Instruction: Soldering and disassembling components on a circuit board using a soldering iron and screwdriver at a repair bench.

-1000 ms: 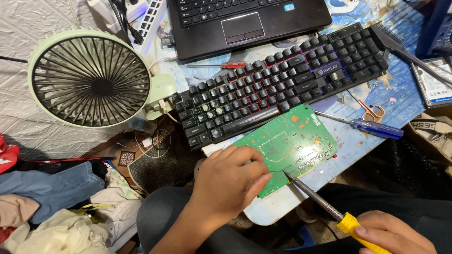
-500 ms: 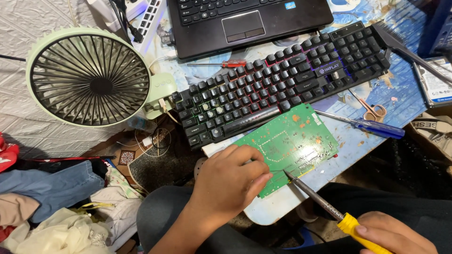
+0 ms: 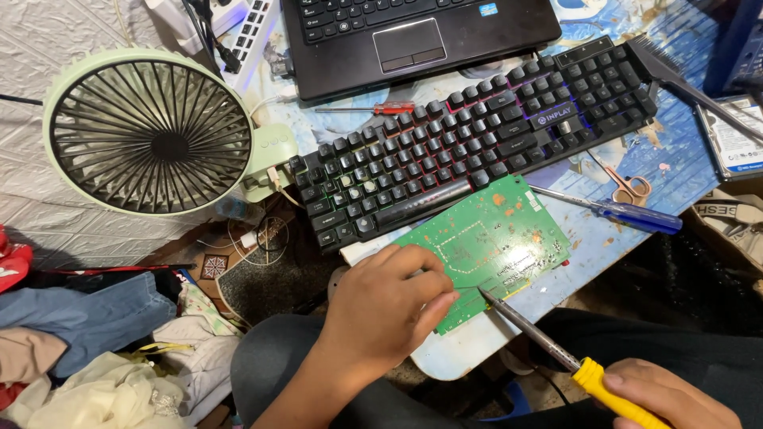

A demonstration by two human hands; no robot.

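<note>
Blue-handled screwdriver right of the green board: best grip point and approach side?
Judging by its pose, take the blue-handled screwdriver by the thick blue handle at its right end, coming from above. It lies flat on the table with its thin shaft pointing left toward the green circuit board. The handle seems clear of the scissors just behind it.

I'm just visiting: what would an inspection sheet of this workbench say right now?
Surface: worn blue table, paint flaking.
Job's things: green circuit board at the table's near edge; yellow-handled screwdriver, tip touching the board.
Clutter: backlit keyboard, laptop, blue screwdriver, small red screwdriver, scissors, brush.
Hands: left hand pressing on the board; right hand in a closed grip on the screwdriver handle.
Cables: power strip with plugged leads.
Surroundings: pale green fan, clothes pile.
</note>
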